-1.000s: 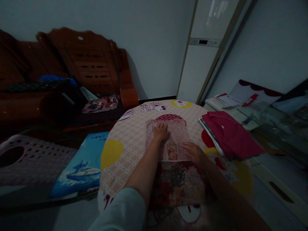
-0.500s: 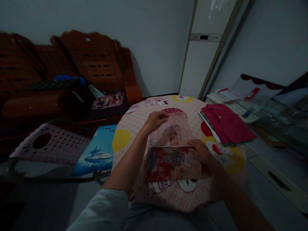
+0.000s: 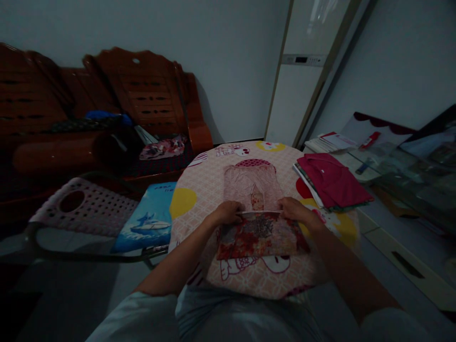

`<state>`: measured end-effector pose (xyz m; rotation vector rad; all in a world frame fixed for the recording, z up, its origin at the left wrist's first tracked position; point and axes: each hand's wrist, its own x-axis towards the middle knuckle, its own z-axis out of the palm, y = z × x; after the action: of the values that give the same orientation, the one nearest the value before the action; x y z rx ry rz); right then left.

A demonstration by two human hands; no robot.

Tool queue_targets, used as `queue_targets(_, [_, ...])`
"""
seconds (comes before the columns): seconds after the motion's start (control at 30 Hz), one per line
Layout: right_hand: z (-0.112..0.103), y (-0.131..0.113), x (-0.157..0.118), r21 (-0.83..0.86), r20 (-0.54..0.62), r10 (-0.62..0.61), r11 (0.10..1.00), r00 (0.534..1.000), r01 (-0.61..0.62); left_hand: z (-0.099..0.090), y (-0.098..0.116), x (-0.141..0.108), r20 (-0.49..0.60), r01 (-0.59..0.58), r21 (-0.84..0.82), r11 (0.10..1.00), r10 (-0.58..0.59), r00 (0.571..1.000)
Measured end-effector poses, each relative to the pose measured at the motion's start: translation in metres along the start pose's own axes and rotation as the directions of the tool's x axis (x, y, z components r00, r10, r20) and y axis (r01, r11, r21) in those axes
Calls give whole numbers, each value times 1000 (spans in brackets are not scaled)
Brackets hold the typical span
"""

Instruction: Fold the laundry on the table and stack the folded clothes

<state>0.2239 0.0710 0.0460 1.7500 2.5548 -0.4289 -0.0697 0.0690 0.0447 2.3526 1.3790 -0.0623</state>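
Observation:
A garment lies partly folded on the round table, its pale pink side up at the back and its red flower-patterned part (image 3: 261, 240) at the front. A pale edge runs across it where the two sides meet, and behind that a narrow slit shows some patterned cloth. My left hand (image 3: 229, 212) is closed on the left part of this edge, fingers pinched. At the right part, my right hand (image 3: 292, 209) pinches the same edge. The fingertips of both hands are partly hidden against the cloth.
A cartoon-print cloth (image 3: 199, 175) covers the table. On its right side sits a stack of folded clothes (image 3: 335, 183), magenta on top. A woven chair (image 3: 89, 206) with a blue boat-printed bag (image 3: 147, 218) stands at the left, and a wooden sofa (image 3: 142, 95) behind.
My left hand has come down from above the garment's far left part to its middle edge and closed there. My right hand has shifted slightly and now pinches the edge.

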Motion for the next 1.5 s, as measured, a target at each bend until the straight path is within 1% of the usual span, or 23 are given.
queue_targets(0.07, [-4,-2,2,41,44,40,998,998,-42,-2,1,4,34,-6,20,1000,5,999])
queue_targets(0.13, [-5,-1,2,104,56,64,992,996,-70,-4,5,3,30,30,62,998,-32,999])
queue_targets(0.23, [-5,0,-1,192,35,16,981,999,-23,-8,9,0,9,132,155,979,-135,991])
queue_targets(0.3, [-4,0,-3,219,26,-18,976,999,12,-10,9,-2,24,159,170,973,-166,986])
queue_targets(0.37, [-4,-1,-3,236,35,-13,972,999,4,-13,8,-2,69,111,112,988,-119,990])
queue_targets(0.43, [-5,-4,-2,252,49,11,968,999,-23,-14,6,0,100,17,16,1000,-19,995])
queue_targets(0.5, [-5,-7,-1,265,55,16,964,998,-30,-14,5,2,97,-57,-53,997,62,993])
queue_targets(0.53, [-5,-9,-1,269,56,13,963,998,-28,-14,5,3,88,-77,-69,995,83,993])
queue_targets(0.67, [-8,-12,-6,281,38,-34,959,999,22,-11,4,-2,40,-119,-141,983,126,991])
queue_targets(0.73, [-12,-12,-10,280,-12,-77,957,997,78,-13,2,-6,-1,-149,-199,969,152,988])
queue_targets(0.8, [-18,-11,-12,262,-73,-113,957,991,128,-20,1,-8,-57,-154,-219,963,145,988])
queue_targets(0.87, [-28,-10,-10,230,-127,-115,963,985,142,-30,0,-8,-122,-131,-200,971,108,987])
queue_targets(0.93, [-41,-9,-2,189,-162,-94,974,982,125,-44,-2,-3,-181,-101,-166,981,70,981])
queue_targets(1.03, [-60,-9,19,87,-218,-53,994,975,73,-65,-8,11,-250,-58,-89,994,34,968])
queue_targets(1.17, [-78,-13,54,-84,-295,11,996,955,-38,-84,-20,36,-367,24,13,1000,-18,930])
queue_targets(1.23, [-82,-17,72,-147,-314,30,986,949,-80,-89,-26,49,-413,68,37,997,-47,909])
queue_targets(1.3, [-84,-20,88,-184,-314,44,977,949,-107,-91,-31,61,-433,112,56,992,-77,898])
queue_targets(1.4, [-85,-24,107,-222,-299,84,963,951,-155,-92,-38,79,-417,180,87,980,-128,900])
queue_targets(1.5, [-86,-24,123,-259,-279,111,948,954,-186,-95,-46,94,-401,211,108,971,-152,903])
